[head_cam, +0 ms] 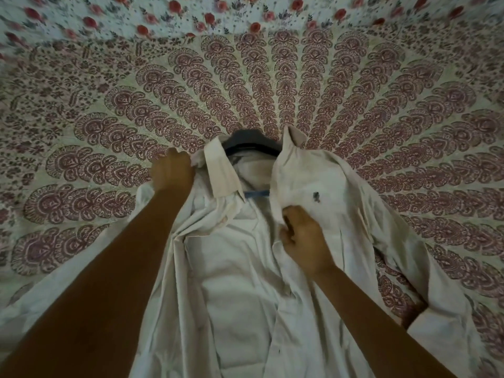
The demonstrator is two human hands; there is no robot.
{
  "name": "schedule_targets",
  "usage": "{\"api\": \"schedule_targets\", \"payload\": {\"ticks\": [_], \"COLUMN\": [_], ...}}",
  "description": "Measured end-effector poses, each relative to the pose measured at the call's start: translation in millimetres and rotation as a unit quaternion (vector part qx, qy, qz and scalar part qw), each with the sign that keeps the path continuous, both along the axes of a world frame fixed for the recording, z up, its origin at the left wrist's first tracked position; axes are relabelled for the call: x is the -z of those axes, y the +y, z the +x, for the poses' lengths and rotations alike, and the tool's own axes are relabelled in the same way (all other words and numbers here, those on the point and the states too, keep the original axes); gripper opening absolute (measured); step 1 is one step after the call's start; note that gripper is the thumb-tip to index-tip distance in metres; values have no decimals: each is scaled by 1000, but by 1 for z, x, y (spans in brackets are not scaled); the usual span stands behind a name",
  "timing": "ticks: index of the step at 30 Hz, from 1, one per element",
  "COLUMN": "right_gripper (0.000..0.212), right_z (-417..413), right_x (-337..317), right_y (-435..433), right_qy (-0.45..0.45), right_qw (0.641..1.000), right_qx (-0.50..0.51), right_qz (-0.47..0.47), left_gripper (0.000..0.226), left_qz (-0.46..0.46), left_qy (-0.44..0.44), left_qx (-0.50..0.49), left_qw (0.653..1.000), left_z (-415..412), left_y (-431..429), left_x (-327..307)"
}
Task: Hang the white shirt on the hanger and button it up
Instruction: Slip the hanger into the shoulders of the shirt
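The white shirt point(240, 282) was seen spread open-fronted on the patterned bed point(272, 77), its long axis laid from six o'clock up to twelve, the collar point(223, 170) at the far end. The dark hanger point(251, 143) was tucked inside the neck, its top showing at twelve o'clock just past the collar; its hook could not be made out. The left hand point(171, 173) was closed on a bunch of cloth at the shoulder, at about nine o'clock of the collar. The right hand point(302, 238), fingers curled, was pinching the edge of the front panel that carried the small dark logo point(315, 197), found just beside it at one o'clock. And here was what mattered: the opposite front edge lay at nine o'clock of the right hand, across an open gap where the shirt's inside back was shown. No buttoning was judged begun. The left hand was judged nearer that far edge, at its five o'clock, so a pull towards three o'clock would be called for.
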State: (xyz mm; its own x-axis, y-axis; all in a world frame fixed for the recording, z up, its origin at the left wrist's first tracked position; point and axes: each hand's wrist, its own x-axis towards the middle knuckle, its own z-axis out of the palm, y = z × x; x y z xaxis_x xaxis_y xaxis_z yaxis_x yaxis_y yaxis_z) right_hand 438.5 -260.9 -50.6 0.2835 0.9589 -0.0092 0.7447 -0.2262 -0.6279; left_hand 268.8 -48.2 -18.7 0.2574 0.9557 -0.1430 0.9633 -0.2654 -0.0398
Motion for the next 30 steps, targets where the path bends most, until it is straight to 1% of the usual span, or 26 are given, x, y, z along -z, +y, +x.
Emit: {"api": "schedule_targets", "payload": {"ticks": [2,4,5,6,7,8,10,12,13,15,18,19,22,25,26,27,28,29,30], "right_gripper": [22,27,28,26,25,25,25,24,22,22,31,35,41,43,43,43,43,44,44], "right_z": [-16,-27,-30,-31,-30,-32,-34,-39,-44,-53,-61,-62,-63,-59,-57,-56,-55,-55,-56], "right_x": [2,5,5,4,3,1,-4,-5,-3,0,2,2,3,4,3,2,1,1,0], "right_y": [7,10,9,6,3,-4,-19,-35,-45,-60,-73,-74,-75,-77,-77,-76,-76,-74,-74], "right_qy": [60,101,106,97,76,49,2,-10,-24,-67,-103,-114,-117,-116,-116,-114,-109,-103,-97], "right_qw": [993,979,980,985,992,997,999,998,996,990,974,969,968,963,959,956,954,952,951], "right_qx": [-79,-114,-104,-81,-52,-26,19,24,15,14,57,66,86,112,117,118,117,113,110], "right_qz": [-65,-134,-135,-114,-82,-57,-39,-64,-83,-123,-193,-209,-206,-217,-229,-242,-253,-264,-273], "left_gripper": [27,27,24,20,16,19,26,24,21,21,38,38,25,22,21,19,18,19,21], "left_qz": [-27,-16,13,44,65,70,11,-47,-55,-61,-69,-73,-77,-60,-63,-82,-115,-142,-150], "left_qy": [-96,-171,-202,-233,-259,-270,-249,-191,-171,-154,-127,-124,-130,-121,-152,-212,-297,-386,-459], "left_qx": [-42,-54,-42,-21,-2,11,11,1,-13,-51,-73,-81,-125,-143,-149,-162,-176,-188,-194], "left_qw": [994,984,978,971,964,960,968,980,984,985,987,986,981,981,975,960,932,892,854], "left_z": [4,1,-3,-8,-13,-21,-33,-44,-51,-58,-61,-60,-57,-49,-44,-38,-30,-21,-11], "left_y": [-13,-33,-45,-60,-74,-90,-117,-134,-140,-148,-152,-150,-145,-143,-143,-144,-145,-147,-150], "left_x": [-1,-3,-5,-7,-8,-10,-7,3,8,16,29,32,33,28,25,21,16,10,5]}}
